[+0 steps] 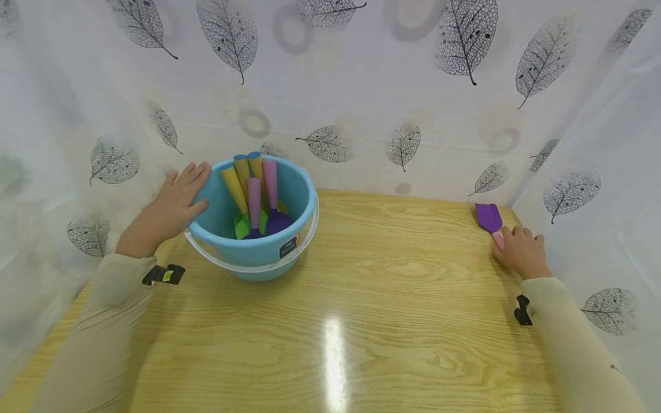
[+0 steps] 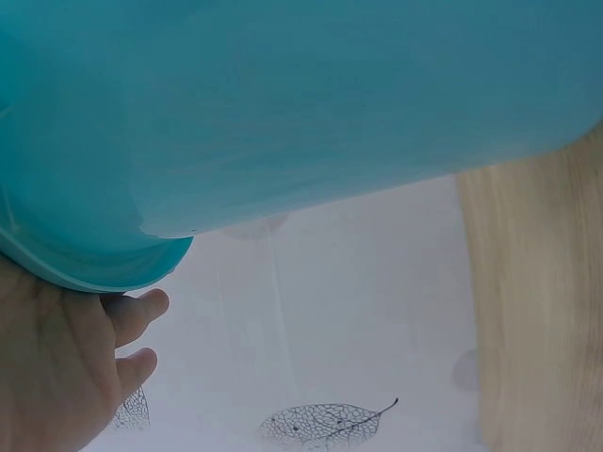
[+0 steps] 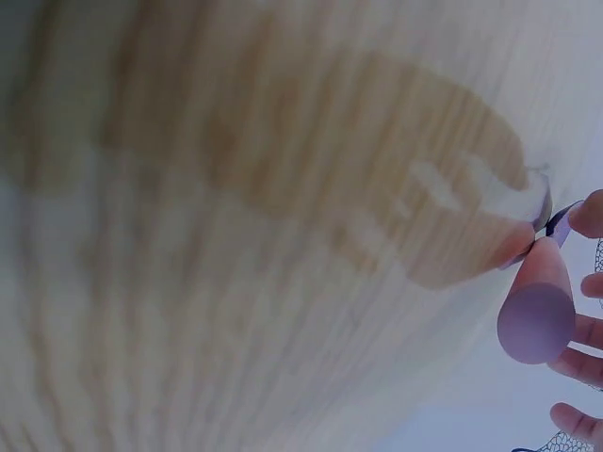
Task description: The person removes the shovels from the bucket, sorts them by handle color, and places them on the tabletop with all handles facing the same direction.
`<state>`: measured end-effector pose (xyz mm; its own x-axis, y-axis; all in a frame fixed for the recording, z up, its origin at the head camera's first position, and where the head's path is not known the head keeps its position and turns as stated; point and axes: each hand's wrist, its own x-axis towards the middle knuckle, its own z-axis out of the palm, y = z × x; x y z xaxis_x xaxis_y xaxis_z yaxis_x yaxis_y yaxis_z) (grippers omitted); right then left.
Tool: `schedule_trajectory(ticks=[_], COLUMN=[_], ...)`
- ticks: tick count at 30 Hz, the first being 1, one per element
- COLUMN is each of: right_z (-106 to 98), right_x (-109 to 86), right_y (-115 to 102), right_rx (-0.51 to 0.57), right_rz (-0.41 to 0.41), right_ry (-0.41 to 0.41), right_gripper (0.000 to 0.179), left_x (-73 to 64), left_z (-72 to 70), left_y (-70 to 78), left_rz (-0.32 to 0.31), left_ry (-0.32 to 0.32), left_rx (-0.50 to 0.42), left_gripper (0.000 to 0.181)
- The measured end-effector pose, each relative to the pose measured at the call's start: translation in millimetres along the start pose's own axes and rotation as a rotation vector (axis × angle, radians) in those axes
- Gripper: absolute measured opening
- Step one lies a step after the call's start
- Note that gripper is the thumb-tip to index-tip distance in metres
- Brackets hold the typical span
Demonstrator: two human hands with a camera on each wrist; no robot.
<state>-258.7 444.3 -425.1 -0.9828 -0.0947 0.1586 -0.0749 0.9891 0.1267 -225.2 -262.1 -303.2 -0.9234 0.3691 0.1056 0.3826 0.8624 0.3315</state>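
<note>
A light blue bucket [image 1: 217,223] with a white handle stands on the table at the left, and several toy sand tools with yellow handles [image 1: 233,189] and pink handles [image 1: 253,201] stick up in it. My left hand [image 1: 178,203] rests on the bucket's left rim with straight fingers. In the left wrist view the bucket wall [image 2: 311,104] fills the top. Far to the right, a small purple toy shovel [image 1: 488,217] lies by the table's back corner. My right hand [image 1: 521,252] grips its pink handle [image 3: 535,311] from above, thumb on the left side.
Wooden tabletop [image 1: 403,287] stretches between the two hands, with a bright light reflection in front. White curtains [image 1: 361,97] with a leaf print hang close behind the table and along both sides.
</note>
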Motion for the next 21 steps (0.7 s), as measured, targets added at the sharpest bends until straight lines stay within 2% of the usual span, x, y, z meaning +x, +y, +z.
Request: schedule_trajectory(ticks=[8,15,21], right_z=[-9.6,-23.5,-39.9], right_x=[4.1,16.1,25.9], right_y=[-8.9,-24.6,-42.3], right_rx=[-0.035,-0.08,-0.056], right_rz=[-0.055,-0.175,-0.253], right_ry=[0.093,0.361,0.492], right_gripper=[0.044,0.051,0.05], left_x=[-1.3,-1.0,-0.8], left_z=[-0.3,0.0,1.2], left_y=[1.0,0.1,-1.2], left_rz=[-0.002,-0.001,-0.001], left_ry=[0.005,0.004,0.011], left_rx=[-0.002,0.005,0.001], left_gripper=[0.065,0.065,0.066])
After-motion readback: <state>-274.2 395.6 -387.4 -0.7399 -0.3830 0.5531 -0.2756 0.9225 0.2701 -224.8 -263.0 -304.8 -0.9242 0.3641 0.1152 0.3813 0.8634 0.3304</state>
